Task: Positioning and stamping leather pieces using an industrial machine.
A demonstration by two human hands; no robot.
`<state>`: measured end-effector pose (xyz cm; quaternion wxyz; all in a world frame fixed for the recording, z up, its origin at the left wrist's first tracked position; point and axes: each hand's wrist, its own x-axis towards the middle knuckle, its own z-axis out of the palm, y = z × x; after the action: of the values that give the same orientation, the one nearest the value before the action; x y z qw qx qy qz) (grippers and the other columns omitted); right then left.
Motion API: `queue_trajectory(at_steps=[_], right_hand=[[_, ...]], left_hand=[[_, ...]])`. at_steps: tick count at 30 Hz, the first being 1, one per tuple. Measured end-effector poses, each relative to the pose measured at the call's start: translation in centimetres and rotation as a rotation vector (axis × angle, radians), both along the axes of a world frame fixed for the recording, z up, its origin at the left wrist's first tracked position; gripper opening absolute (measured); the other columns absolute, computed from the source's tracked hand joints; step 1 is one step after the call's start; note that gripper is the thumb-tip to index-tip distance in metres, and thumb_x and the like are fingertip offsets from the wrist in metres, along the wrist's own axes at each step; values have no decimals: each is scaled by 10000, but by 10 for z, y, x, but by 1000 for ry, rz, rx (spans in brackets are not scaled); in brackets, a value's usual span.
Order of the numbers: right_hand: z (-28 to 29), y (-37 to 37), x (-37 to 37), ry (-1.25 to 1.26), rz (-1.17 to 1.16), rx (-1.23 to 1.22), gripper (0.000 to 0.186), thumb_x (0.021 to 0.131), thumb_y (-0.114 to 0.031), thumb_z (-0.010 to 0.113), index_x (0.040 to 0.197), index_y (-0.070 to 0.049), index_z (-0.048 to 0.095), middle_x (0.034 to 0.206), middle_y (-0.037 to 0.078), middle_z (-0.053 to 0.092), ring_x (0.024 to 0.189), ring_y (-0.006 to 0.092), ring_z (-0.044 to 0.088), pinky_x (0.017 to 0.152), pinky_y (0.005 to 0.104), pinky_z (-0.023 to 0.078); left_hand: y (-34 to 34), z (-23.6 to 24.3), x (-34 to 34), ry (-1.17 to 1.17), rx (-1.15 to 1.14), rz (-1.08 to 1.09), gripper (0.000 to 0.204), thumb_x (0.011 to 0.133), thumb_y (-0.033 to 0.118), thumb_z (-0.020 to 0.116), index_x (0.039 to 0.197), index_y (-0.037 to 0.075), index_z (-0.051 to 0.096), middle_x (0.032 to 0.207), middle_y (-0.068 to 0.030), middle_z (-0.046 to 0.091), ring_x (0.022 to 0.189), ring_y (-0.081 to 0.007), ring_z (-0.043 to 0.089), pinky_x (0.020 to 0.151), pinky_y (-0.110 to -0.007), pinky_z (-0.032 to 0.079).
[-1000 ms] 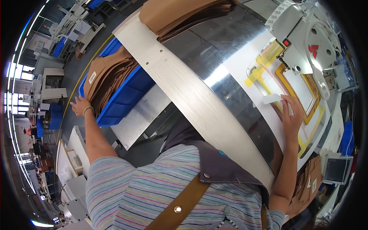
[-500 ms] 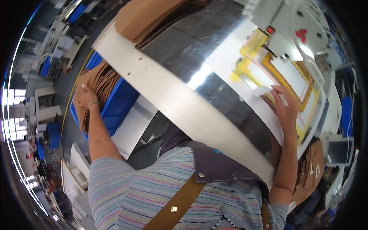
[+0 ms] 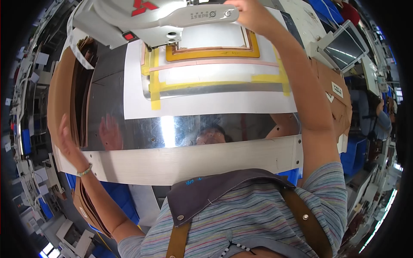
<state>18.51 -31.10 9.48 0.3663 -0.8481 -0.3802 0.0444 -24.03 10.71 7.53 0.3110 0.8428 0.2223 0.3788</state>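
Note:
My left hand [image 3: 71,146] is beside a stack of brown sheets [image 3: 60,94] at the table's left end, its fingers stretched out and nothing seen in them. My right hand [image 3: 254,16] reaches to the far side, by the rounded end of a light grey lamp arm [image 3: 202,15] on a white machine [image 3: 116,21]. Its fingers are partly cut off by the top edge, so a grip cannot be made out. Below the lamp arm lies a yellow-brown rectangular frame [image 3: 215,54], on a white sheet [image 3: 193,103] with yellow tape strips [image 3: 155,90].
The shiny dark tabletop [image 3: 254,124] has a pale front edge board [image 3: 193,165]. Blue bins [image 3: 120,198] stand below its left end, with brown pieces [image 3: 86,206] in one. A monitor [image 3: 344,47] and more brown pieces [image 3: 331,94] are at the right.
My view has turned toward the machine. My left hand has left the brown pieces in the blue bin and come up to the table. My right hand has reached farther; its white slip no longer shows.

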Motion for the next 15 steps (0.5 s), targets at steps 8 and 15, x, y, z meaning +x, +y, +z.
queue_trajectory(at_steps=[8, 15], right_hand=[[-38, 20, -18, 198, 26, -345, 278, 939, -364, 772, 926, -87, 796, 829, 67, 757, 795, 208, 695, 746, 375, 531], [-46, 47, -29, 169, 77, -268, 254, 928, -347, 777, 921, -94, 788, 809, 71, 745, 804, 206, 700, 756, 379, 539]], left_hand=[[-107, -32, 146, 466, 456, -694, 447, 1051, 257, 619, 1477, 129, 656, 1660, -119, 471, 1598, -388, 279, 1290, -511, 212], [-133, -49, 190, 540, 640, -743, 675, 1042, 551, 552, 1532, 88, 579, 1736, -199, 293, 1608, -429, 222, 1298, -556, 149]])
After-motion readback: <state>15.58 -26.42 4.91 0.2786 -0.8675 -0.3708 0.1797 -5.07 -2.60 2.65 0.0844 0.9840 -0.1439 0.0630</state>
